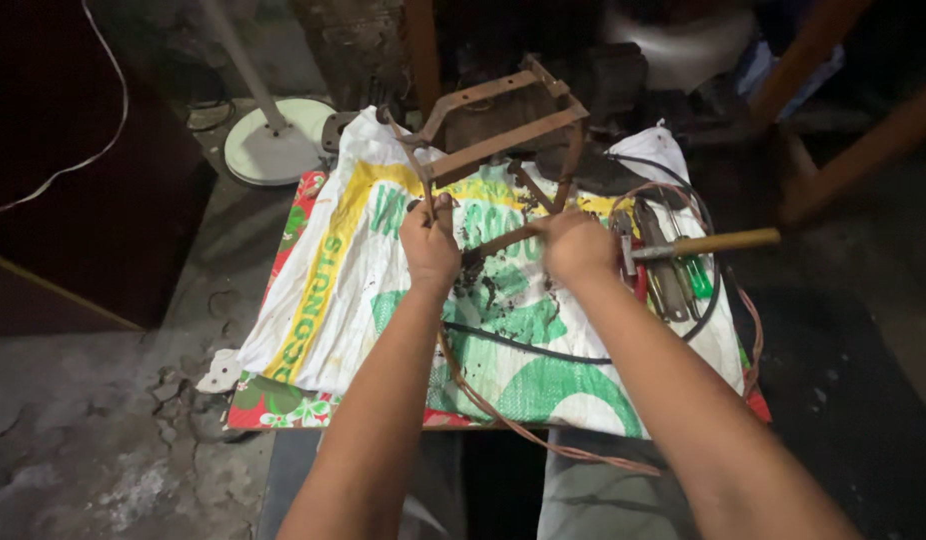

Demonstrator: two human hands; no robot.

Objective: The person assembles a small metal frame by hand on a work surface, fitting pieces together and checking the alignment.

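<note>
Both hands on a rusty frame over a printed sack

Biggest thing first: the white, green and yellow sack is spread over a flowery cloth on a low table, and the rusty metal frame stands on its far side, tipped up and leaning away from the person. One thin bar of it runs roughly left to right between the fists, so its long axis lies straight across in front of them. The left hand is curled tight round an upright bit of frame, the right hand is fisted on the bar's other end, and both look about equally close. A hammer and some screwdrivers sit just right of the right hand. A brownish wire trails off the front edge; I think it comes from the left fist, hard to tell in this light.
</note>
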